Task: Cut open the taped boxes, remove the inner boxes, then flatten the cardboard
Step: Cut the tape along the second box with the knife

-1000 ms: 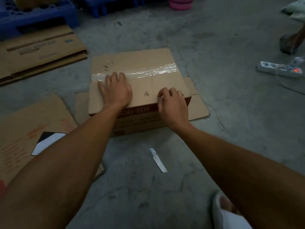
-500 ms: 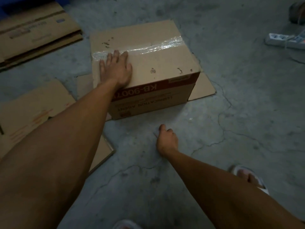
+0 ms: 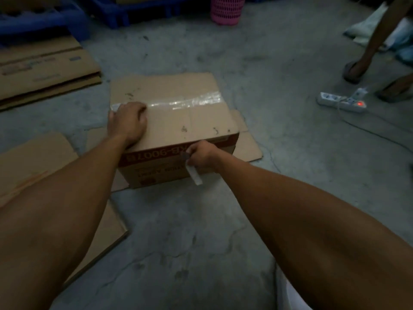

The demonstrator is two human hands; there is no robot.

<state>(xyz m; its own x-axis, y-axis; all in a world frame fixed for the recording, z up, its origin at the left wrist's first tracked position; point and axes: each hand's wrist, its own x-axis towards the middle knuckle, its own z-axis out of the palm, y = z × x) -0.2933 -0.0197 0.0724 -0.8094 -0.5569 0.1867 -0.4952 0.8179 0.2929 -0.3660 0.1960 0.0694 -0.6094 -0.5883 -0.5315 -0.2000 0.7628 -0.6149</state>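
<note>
Nearest the camera, bare concrete floor [image 3: 178, 253] is seen between two outstretched forearms. Just beyond, the right hand [image 3: 202, 156] is curled around a white utility knife [image 3: 194, 174], held in front of the near face of the taped cardboard box [image 3: 178, 121]; half a second ago that hand was down on the floor, and a second ago the knife was lying there untouched, so the tool has just been picked up and brought to the box. The left hand [image 3: 127, 121] is kept on the box top near its left edge, but its fingers, flat earlier, are now bent with the knuckles raised, pressing beside the end of the clear tape strip [image 3: 185, 101]; nothing is gripped by it. The box is resting on a flattened cardboard sheet [image 3: 248, 144] on the floor, still sealed. Cutting is judged to be the step about to begin. Farther off, stacked flattened cartons [image 3: 44, 70] are seen at the left, a power strip [image 3: 342, 101] at the right, and a pink basket [image 3: 225, 10] at the back.
</note>
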